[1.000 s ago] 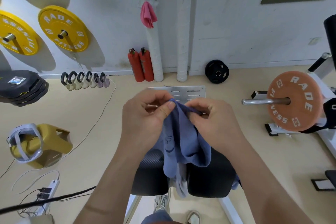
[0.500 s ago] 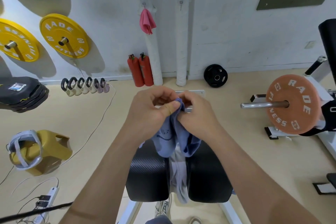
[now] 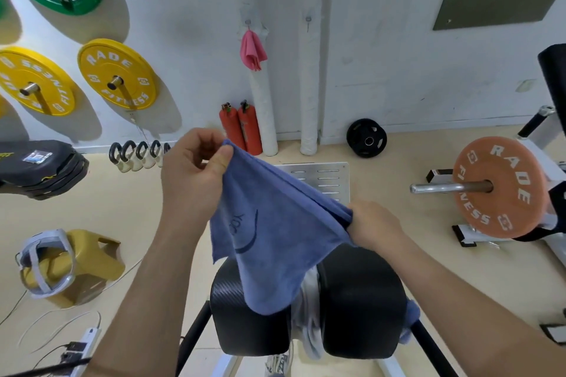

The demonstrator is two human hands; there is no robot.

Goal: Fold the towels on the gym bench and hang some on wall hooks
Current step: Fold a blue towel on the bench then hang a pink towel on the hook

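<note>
I hold a blue towel (image 3: 269, 242) stretched out above the black gym bench (image 3: 361, 300). My left hand (image 3: 196, 180) pinches its upper left corner. My right hand (image 3: 373, 223) grips the other corner, lower and to the right. The towel's bottom hangs down over the bench pads. A grey-white towel (image 3: 307, 309) lies in the gap between the two pads, and another blue towel (image 3: 410, 321) peeks out at the bench's right side. A pink towel (image 3: 252, 52) hangs from a wall hook (image 3: 248, 22). A second hook (image 3: 308, 20) to its right is bare.
Two red extinguishers (image 3: 242, 128) and two white padded pipes (image 3: 309, 86) stand against the wall. An orange plate (image 3: 502, 187) on a bar sits at the right, a gold stool (image 3: 76, 266) and power strip (image 3: 82, 346) at the left. A metal plate (image 3: 324, 177) lies ahead.
My hands were together bunching the blue towel. They have moved apart, the left up and left, the right down and right, and the towel is spread open between them.
</note>
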